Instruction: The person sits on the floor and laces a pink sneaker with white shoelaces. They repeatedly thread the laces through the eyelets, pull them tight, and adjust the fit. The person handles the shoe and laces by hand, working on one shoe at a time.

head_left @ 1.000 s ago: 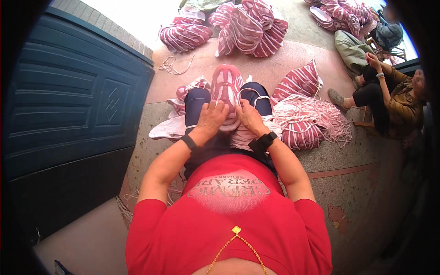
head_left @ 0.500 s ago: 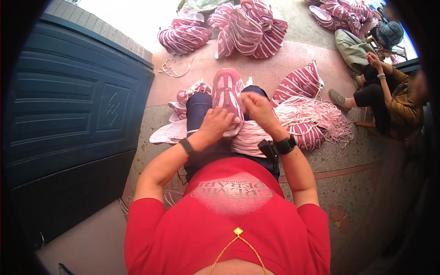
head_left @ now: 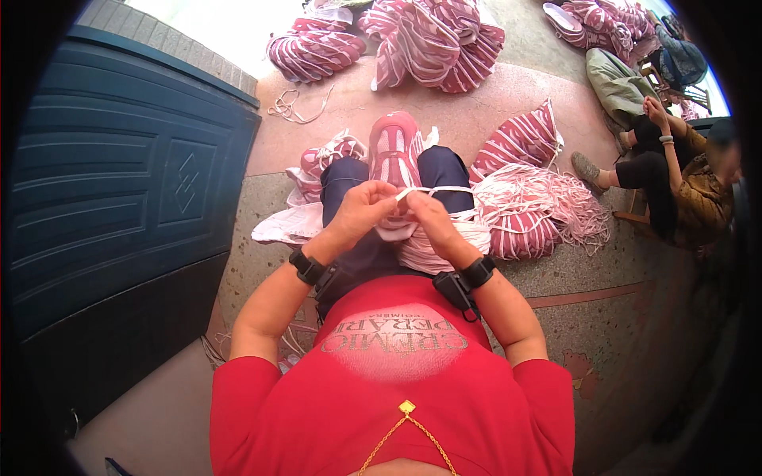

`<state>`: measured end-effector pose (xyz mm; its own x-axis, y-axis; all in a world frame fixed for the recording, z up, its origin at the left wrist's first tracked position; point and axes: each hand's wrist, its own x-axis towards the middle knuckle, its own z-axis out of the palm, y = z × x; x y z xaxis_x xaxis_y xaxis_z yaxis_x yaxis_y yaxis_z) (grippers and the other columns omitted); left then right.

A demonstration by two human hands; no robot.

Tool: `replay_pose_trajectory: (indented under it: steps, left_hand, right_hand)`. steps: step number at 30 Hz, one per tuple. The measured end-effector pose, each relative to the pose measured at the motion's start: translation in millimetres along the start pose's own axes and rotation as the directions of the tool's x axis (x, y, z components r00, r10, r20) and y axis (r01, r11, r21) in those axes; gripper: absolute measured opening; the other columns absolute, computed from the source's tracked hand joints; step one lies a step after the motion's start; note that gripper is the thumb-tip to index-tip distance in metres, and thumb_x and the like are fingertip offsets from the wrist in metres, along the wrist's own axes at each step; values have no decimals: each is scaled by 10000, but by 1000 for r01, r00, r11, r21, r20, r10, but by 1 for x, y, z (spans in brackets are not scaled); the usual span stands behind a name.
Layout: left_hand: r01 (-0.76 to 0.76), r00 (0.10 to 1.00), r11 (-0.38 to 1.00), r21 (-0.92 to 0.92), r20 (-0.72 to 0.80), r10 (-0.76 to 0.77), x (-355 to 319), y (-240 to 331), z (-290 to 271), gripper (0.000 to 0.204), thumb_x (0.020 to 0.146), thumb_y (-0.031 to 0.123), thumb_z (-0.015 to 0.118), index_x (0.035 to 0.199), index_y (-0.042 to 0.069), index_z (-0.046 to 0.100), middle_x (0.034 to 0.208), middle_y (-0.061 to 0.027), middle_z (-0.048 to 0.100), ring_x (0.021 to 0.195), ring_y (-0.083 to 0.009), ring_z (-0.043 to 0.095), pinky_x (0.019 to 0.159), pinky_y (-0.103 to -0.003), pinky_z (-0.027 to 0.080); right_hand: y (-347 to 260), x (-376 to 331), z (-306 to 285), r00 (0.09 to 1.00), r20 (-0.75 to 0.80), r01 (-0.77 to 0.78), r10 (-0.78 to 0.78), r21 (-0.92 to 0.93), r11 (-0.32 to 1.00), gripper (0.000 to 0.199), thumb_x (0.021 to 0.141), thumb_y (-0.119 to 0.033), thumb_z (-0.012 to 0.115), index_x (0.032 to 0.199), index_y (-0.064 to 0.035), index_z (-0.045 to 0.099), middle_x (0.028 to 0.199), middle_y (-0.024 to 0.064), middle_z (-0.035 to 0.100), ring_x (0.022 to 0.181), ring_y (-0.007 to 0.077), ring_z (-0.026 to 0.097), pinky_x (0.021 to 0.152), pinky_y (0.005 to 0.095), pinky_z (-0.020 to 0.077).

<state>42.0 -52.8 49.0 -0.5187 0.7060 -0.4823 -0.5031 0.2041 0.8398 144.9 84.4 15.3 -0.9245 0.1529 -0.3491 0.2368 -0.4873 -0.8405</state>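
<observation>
A pink and white shoe upper [head_left: 394, 143] stands between my knees, toe pointing away from me. Over its near end my two hands almost meet, with a white shoelace [head_left: 452, 189] stretched between and beyond them. The fingers of my left hand [head_left: 363, 213] pinch the lace near its end. My right hand [head_left: 431, 224] is closed on the same lace, which trails off to the right across my knee. Both hands hide the near part of the upper, so I cannot see whether the lace passes through an eyelet.
A heap of pale pink and white laces [head_left: 548, 198] lies by my right knee, beside a stack of striped uppers [head_left: 520, 143]. Bigger bundles [head_left: 432, 47] lie farther off. A dark blue panelled door [head_left: 119, 182] stands at left. Another person [head_left: 690, 174] sits at right.
My right hand has come down and inward to join my left, which has moved up a little. The lace now shows plainly, drawn out between the fingers.
</observation>
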Motion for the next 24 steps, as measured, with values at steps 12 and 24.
replay_pose_trajectory:
  steps: [12,24]
  left_hand:
    - [-24,995,998,62,98,18,-3,6,18,134,855,37,610,949,52,516,770,-3,579,637,-47,538,546,-174,430]
    - [-292,937,798,527,326,127,50,3,34,313,865,90,542,1168,12,552,734,-22,569,648,-78,518,587,-232,443]
  right_hand:
    - [-13,27,-28,954,-60,-143,295,772,620,196,965,-174,472,1042,-9,546,726,1,534,663,115,517,675,266,487]
    - [-61,-24,-72,915,17,-402,403,-44,914,221,937,-276,524,970,-71,600,588,-60,450,426,2,313,373,169,207]
